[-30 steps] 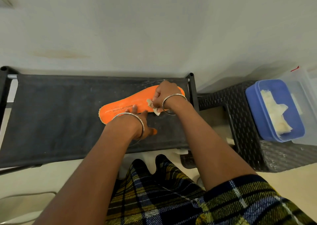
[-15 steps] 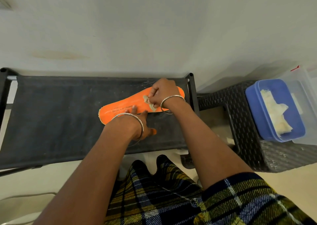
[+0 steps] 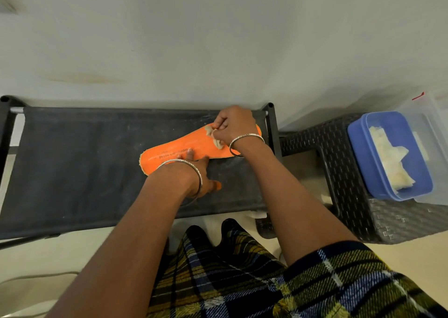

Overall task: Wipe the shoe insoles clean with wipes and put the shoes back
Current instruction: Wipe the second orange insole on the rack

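Observation:
An orange insole (image 3: pixel 179 149) lies flat on the black fabric top of a shoe rack (image 3: pixel 72 162), printed side up. My left hand (image 3: pixel 194 172) presses its near edge with straight fingers, pinning it down. My right hand (image 3: pixel 231 124) grips a crumpled, dirty wipe (image 3: pixel 214 137) and holds it against the wide right end of the insole. No shoe is in view.
A blue container (image 3: pixel 358 157) with white wipes (image 3: pixel 390 158) in it stands on a dark wicker stool (image 3: pixel 339 196) to the right, with a clear plastic box (image 3: pixel 434 128) beside it. A pale wall rises just behind the rack. My plaid-clothed legs fill the bottom.
My right hand has slid the wipe up and away from me, toward the far edge of the insole's wide end. The left hand and insole have stayed put.

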The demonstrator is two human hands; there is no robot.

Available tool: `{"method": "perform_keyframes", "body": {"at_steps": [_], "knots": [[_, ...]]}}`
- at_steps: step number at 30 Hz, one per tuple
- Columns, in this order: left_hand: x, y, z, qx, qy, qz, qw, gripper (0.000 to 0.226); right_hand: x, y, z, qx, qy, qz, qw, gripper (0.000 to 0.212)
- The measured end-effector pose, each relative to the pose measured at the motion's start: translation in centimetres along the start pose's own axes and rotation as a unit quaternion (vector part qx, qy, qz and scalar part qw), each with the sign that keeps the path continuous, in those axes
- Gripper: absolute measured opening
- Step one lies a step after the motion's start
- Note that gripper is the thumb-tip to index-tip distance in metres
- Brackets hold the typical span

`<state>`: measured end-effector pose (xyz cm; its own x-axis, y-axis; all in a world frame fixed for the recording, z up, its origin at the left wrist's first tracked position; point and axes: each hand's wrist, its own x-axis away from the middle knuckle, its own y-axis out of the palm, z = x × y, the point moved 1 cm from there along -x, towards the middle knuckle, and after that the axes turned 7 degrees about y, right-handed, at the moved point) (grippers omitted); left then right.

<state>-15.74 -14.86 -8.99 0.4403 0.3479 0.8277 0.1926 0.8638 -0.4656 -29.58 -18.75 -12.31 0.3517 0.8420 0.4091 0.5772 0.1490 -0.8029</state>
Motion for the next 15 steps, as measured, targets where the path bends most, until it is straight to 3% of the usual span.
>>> {"method": "perform_keyframes", "body": {"at_steps": [5, 7, 11, 15], "knots": [[-0.2, 0.2, -0.3, -0.002, -0.004, -0.006, 1.000, 0.081, -0.7, -1.2, 1.7, 0.049, 0.069, 0.136, 0.987, 0.012], [-0.2, 0.2, -0.2, 0.000, -0.006, -0.006, 1.000, 0.081, -0.4, -0.8, 1.2, 0.046, 0.054, 0.124, 0.990, 0.009], [-0.2, 0.3, 0.0, 0.015, -0.006, 0.005, 1.000, 0.082, 0.6, 1.0, -1.2, -0.027, -0.026, 0.025, 0.999, 0.007], [-0.3, 0.3, -0.2, 0.011, -0.003, 0.001, 1.000, 0.081, 0.2, 0.4, -0.8, -0.022, 0.011, 0.064, 0.998, 0.010]]}}
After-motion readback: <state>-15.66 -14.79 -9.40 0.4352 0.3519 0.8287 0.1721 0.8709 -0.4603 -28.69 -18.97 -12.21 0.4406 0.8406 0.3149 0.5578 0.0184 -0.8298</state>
